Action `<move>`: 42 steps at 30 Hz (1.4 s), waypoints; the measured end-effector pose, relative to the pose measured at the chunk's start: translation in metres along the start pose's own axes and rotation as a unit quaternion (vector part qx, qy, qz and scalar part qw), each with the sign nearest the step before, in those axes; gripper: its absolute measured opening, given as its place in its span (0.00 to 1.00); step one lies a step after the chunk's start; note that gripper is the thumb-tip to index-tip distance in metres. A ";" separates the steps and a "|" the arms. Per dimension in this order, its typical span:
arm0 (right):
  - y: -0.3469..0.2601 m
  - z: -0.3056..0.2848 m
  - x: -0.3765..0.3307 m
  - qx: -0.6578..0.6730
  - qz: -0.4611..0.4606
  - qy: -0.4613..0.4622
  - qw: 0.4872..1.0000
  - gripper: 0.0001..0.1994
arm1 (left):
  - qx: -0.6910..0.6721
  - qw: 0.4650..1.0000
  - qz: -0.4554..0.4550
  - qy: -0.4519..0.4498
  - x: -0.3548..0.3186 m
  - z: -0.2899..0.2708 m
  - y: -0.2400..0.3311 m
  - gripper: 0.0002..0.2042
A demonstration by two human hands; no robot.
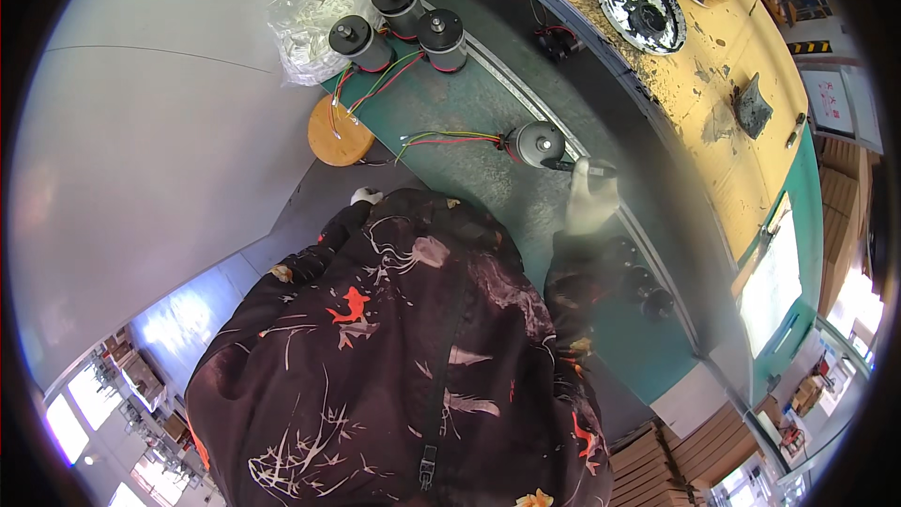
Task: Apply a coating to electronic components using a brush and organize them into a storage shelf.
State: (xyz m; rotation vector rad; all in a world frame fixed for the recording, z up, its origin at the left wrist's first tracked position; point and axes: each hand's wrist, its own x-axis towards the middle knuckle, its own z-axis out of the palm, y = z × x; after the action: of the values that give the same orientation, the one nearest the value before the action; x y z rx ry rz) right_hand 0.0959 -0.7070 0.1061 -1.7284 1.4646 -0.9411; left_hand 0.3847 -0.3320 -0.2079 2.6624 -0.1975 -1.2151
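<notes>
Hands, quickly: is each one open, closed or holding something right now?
Left hand: can't tell, too little shows.
Right hand: closed on a dark tool.

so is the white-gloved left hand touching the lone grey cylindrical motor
Apart: the head view shows green bench top plainly separating the left hand from the lone grey cylindrical motor.

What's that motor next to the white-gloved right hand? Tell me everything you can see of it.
The motor is a squat cylinder with a round, silvery-grey, metallic-looking end face and a darker side. It seems to stand on end, that face up, on the green bench top, near a pale strip. Thin red, yellow and green wires trail leftward. A dark slim piece meets its edge beside the right hand; whether the hand holds that piece is unclear.
</notes>
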 end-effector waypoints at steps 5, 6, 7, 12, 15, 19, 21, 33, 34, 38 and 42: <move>-0.008 -0.007 -0.003 0.036 -0.005 0.038 0.999 0.07 | 0.035 0.986 0.162 0.036 -0.052 -0.049 0.124 0.23; -0.009 -0.016 -0.004 0.079 0.032 0.062 0.994 0.06 | 0.041 0.976 0.212 0.033 -0.071 -0.056 0.163 0.24; -0.016 -0.027 -0.006 0.116 0.054 0.072 0.989 0.07 | 0.061 0.955 0.285 0.060 -0.096 -0.062 0.199 0.27; -0.076 -0.082 0.031 0.203 -0.015 0.143 0.968 0.08 | 0.041 0.836 0.545 0.052 -0.197 -0.068 0.339 0.44; -0.083 -0.129 0.092 0.245 -0.099 0.123 0.957 0.13 | 0.088 0.825 0.547 0.113 -0.232 -0.040 0.390 0.45; -0.070 -0.128 0.171 0.414 -0.043 0.091 0.905 0.12 | 0.051 0.818 0.554 0.145 -0.225 -0.020 0.392 0.42; -0.070 -0.127 0.166 0.355 -0.068 0.088 0.928 0.12 | 0.004 0.842 0.529 0.107 -0.223 -0.026 0.381 0.42; -0.055 -0.125 0.170 0.428 -0.080 0.054 0.899 0.11 | -0.019 0.901 0.287 0.325 -0.127 -0.165 0.335 0.41; -0.056 -0.125 0.170 0.426 -0.077 0.058 0.899 0.11 | -0.030 0.889 0.297 0.348 -0.118 -0.171 0.337 0.41; -0.060 -0.121 0.171 0.435 -0.076 0.064 0.895 0.13 | 0.030 0.888 0.281 0.363 -0.116 -0.176 0.328 0.43; -0.054 -0.117 0.177 0.469 -0.071 0.080 0.877 0.11 | -0.129 0.866 0.245 0.417 -0.105 -0.108 0.285 0.40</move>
State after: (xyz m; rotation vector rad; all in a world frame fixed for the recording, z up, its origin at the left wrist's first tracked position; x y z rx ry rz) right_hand 0.0418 -0.8799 0.2293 -1.0347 0.7226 -1.5647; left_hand 0.3879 -0.5723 0.0074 2.4093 -0.4762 0.0950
